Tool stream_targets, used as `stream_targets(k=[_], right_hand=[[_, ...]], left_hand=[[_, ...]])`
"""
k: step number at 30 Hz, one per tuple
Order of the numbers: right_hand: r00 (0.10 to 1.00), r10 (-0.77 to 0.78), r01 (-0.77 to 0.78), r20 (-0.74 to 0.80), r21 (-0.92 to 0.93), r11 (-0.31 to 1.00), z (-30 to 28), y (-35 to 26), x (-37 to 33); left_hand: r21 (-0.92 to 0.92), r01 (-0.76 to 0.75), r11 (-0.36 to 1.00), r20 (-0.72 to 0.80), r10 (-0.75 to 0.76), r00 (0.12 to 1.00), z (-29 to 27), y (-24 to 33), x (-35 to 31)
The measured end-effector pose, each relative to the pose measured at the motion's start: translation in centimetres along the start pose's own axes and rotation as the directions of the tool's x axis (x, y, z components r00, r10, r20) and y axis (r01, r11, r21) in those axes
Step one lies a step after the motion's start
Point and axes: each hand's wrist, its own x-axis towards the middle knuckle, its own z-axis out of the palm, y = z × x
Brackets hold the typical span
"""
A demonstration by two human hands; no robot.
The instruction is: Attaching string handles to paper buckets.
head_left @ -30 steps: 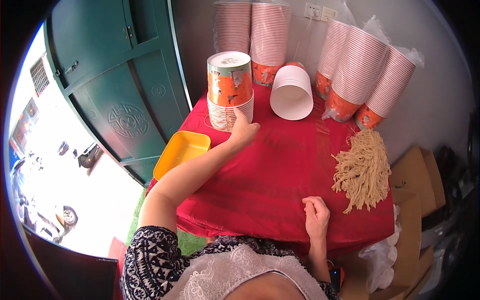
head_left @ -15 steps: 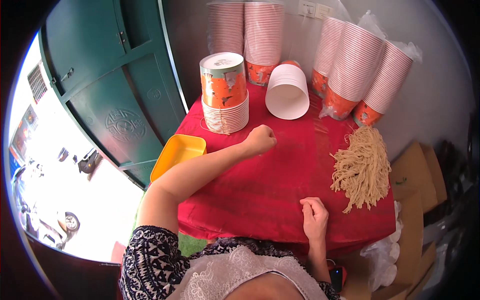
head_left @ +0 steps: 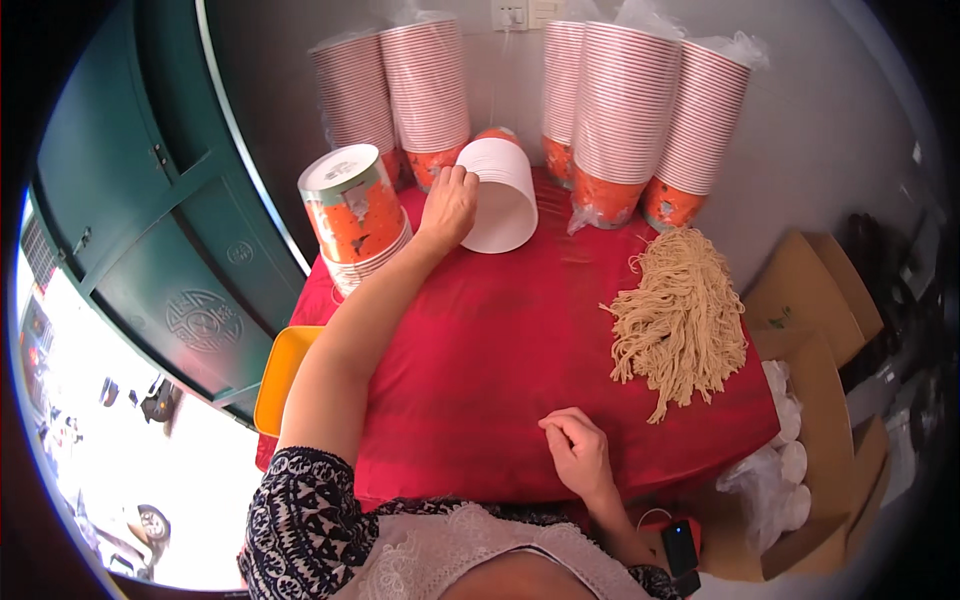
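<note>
My left hand (head_left: 450, 208) reaches across to a stack of white paper buckets (head_left: 507, 205) lying on its side, open end toward me. Its bent fingers close at the left edge of the stack's rim; the thumb is hidden. My right hand (head_left: 580, 452) is loosely closed over the near part of the red cloth, and nothing shows in it. Left of my left hand stands an upside-down stack of orange-and-green printed paper buckets (head_left: 350, 215), partly behind my forearm. A thick bundle of beige strings (head_left: 680, 315) lies on the right of the table.
Tall plastic-wrapped bucket stacks (head_left: 625, 110) line the wall. My left forearm partly covers a yellow tray (head_left: 283, 375) at the left edge of the red-covered table (head_left: 470, 400). Cardboard boxes (head_left: 815, 400) stand at the right; a green door (head_left: 170, 200) is at the left.
My left hand has moved from above the middle of the table to the edge of the lying stack. The view has shifted to the right. My right hand stays loosely closed near the table's front.
</note>
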Motion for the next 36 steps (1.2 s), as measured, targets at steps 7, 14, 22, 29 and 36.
stream_targets(k=[7,14,22,29,36], right_hand=[[0.996,-0.088,0.088,-0.021,-0.013,0.996,0.3,0.2,0.0],[0.991,-0.130,0.129,-0.017,-0.026,0.991,0.4,0.5,0.0],[0.993,-0.119,0.118,-0.001,-0.037,0.992,0.3,0.5,0.1],[0.992,-0.126,0.125,-0.024,-0.022,0.992,0.3,1.1,-0.2],[0.992,-0.121,0.121,-0.030,-0.022,0.992,0.7,0.8,-0.1]], left_hand=[[-0.064,-0.002,0.998,0.009,0.002,1.000,2.2,-1.1,1.7],[-0.056,-0.053,0.997,0.114,0.059,0.992,0.7,-0.4,2.4],[-0.139,-0.020,0.990,0.394,0.074,0.916,-4.6,1.8,4.0],[-0.530,0.641,0.555,0.715,-0.115,0.690,-12.9,5.3,2.8],[-0.715,0.648,0.262,0.678,0.031,0.735,-17.4,5.7,-1.8]])
